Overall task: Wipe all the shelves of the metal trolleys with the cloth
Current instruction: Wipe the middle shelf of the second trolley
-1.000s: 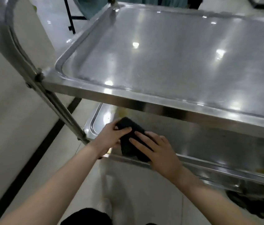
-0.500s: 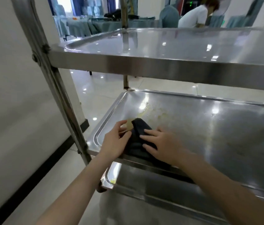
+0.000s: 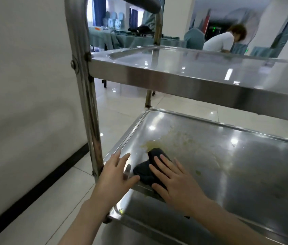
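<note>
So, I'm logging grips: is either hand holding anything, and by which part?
Nothing is gripped. The right hand presses flat on top of the dark cloth; the left hand is open beside it.

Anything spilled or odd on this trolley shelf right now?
Yes. A yellowish smear stains the middle shelf just beyond the dark cloth, with specks trailing to the right across the metal. A small greenish fleck lies just right of the right hand, which presses flat on the cloth.
</note>
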`<state>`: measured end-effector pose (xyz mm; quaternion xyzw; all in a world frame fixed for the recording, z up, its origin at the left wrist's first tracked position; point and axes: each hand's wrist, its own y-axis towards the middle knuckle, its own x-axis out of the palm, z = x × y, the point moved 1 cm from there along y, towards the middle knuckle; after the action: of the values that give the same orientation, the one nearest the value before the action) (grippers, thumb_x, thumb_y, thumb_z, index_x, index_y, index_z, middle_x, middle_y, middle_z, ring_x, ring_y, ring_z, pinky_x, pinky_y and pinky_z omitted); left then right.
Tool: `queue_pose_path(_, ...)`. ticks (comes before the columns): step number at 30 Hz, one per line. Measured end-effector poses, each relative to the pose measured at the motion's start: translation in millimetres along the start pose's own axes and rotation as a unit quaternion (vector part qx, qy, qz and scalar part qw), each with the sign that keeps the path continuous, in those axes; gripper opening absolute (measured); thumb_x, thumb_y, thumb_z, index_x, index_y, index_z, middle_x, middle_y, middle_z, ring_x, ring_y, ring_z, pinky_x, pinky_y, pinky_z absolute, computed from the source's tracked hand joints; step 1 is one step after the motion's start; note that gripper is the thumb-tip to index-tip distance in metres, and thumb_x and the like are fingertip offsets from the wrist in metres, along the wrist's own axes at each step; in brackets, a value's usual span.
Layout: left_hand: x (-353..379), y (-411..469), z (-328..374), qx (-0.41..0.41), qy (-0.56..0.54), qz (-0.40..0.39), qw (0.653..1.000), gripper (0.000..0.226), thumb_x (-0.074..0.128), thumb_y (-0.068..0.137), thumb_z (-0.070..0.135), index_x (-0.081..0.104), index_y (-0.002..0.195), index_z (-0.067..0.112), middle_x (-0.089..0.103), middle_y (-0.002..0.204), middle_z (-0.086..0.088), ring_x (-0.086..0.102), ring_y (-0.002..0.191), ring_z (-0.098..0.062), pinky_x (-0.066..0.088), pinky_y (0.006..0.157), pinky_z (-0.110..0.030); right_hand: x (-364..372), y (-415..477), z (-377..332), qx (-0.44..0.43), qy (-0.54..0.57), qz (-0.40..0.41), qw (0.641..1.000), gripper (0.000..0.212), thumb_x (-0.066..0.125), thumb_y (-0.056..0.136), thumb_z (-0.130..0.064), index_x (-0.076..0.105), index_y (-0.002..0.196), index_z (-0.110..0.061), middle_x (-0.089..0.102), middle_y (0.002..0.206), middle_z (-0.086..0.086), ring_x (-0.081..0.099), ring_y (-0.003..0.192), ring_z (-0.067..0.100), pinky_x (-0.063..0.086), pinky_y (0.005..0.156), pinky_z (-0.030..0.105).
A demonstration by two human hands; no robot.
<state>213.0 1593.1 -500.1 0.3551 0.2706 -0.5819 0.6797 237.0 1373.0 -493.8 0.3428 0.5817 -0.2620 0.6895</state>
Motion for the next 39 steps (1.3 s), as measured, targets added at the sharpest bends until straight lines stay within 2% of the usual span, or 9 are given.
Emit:
queue_pose_path(4,5,2,-5,0.000,0.002,0.014,1.000,0.081,0.064,0.080,0.060,0.028,0.148,0.036,0.014,0.159,0.010,0.017,0.145,-0.013,0.026,0.114,-0.031,7,34,18,0.008,0.030,-0.018,0.999,0.058,0.016,0.101,-0.052,0.021,0.154,-0.029,0.009,0.162,-0.009,-0.005,0.148,0.006,-0.005,0.120,0.029)
queue_pose_path(9,9,4,-14,-0.009,-0.023,0.018,1.000,0.088,0.067,0.076,0.062,0.023,0.148,0.040,0.014,0.159,0.013,0.024,0.142,-0.013,0.032,0.109,-0.030,15,126,69,0.223,0.045,-0.080,0.970,0.054,0.023,0.103,-0.045,0.013,0.155,-0.034,0.001,0.164,-0.006,-0.003,0.150,0.013,0.001,0.120,0.034)
queue_pose_path(16,5,2,-14,0.013,-0.067,0.025,0.997,0.098,0.076,0.069,0.055,0.016,0.145,0.049,0.016,0.156,0.021,0.023,0.123,0.017,0.020,0.078,0.007,20,48,5,-0.060,0.062,0.009,0.996,0.055,0.015,0.100,-0.062,0.022,0.151,-0.043,0.015,0.161,-0.016,0.003,0.149,0.007,0.001,0.121,0.031)
queue_pose_path(19,2,1,-14,0.018,-0.072,0.014,0.997,0.097,0.077,0.068,0.051,0.018,0.145,0.050,0.020,0.154,0.021,0.019,0.099,0.040,0.024,0.063,0.011,19,48,12,-0.058,0.087,-0.003,0.995,0.053,0.018,0.100,-0.062,0.024,0.150,-0.045,0.014,0.160,-0.019,0.002,0.149,0.004,-0.007,0.117,0.021)
queue_pose_path(22,0,2,-16,0.030,-0.076,0.028,0.996,0.096,0.079,0.068,0.051,0.021,0.145,0.048,0.025,0.150,0.023,0.028,0.106,0.027,0.023,0.080,0.009,25,108,42,0.052,0.054,-0.017,0.997,0.053,0.027,0.100,-0.054,0.025,0.151,-0.040,0.014,0.162,-0.012,0.005,0.150,0.011,-0.002,0.120,0.027)
queue_pose_path(26,5,3,-22,0.022,-0.073,0.050,0.996,0.099,0.079,0.066,0.056,0.020,0.145,0.048,0.017,0.154,0.024,0.022,0.138,0.000,0.020,0.101,-0.016,33,182,70,0.212,0.069,-0.078,0.972,0.052,0.022,0.101,-0.049,0.019,0.153,-0.040,0.005,0.163,-0.014,-0.001,0.150,0.014,0.006,0.120,0.047)
queue_pose_path(31,5,0,-23,0.026,-0.084,0.039,0.995,0.105,0.078,0.068,0.055,0.010,0.148,0.047,-0.001,0.157,0.026,0.009,0.137,0.006,0.018,0.099,-0.017,28,146,21,0.009,0.057,-0.031,0.998,0.052,0.022,0.099,-0.053,0.020,0.151,-0.045,0.013,0.161,-0.020,0.001,0.150,0.010,0.013,0.120,0.043)
queue_pose_path(34,4,-1,-23,0.045,-0.099,0.041,0.993,0.105,0.079,0.069,0.048,0.011,0.149,0.045,-0.001,0.156,0.028,0.004,0.137,0.010,0.010,0.096,0.000,23,80,-3,-0.139,0.092,0.010,0.986,0.047,0.020,0.103,-0.054,0.025,0.149,-0.046,0.020,0.158,-0.022,0.008,0.149,0.009,0.011,0.120,0.036)
queue_pose_path(39,3,1,-22,0.040,-0.105,0.052,0.992,0.109,0.082,0.066,0.047,0.010,0.147,0.050,0.000,0.157,0.028,0.003,0.139,0.009,0.019,0.102,-0.011,24,117,29,-0.061,0.100,-0.017,0.993,0.049,0.033,0.101,-0.049,0.032,0.149,-0.040,0.023,0.159,-0.015,0.009,0.150,0.012,0.011,0.122,0.036)
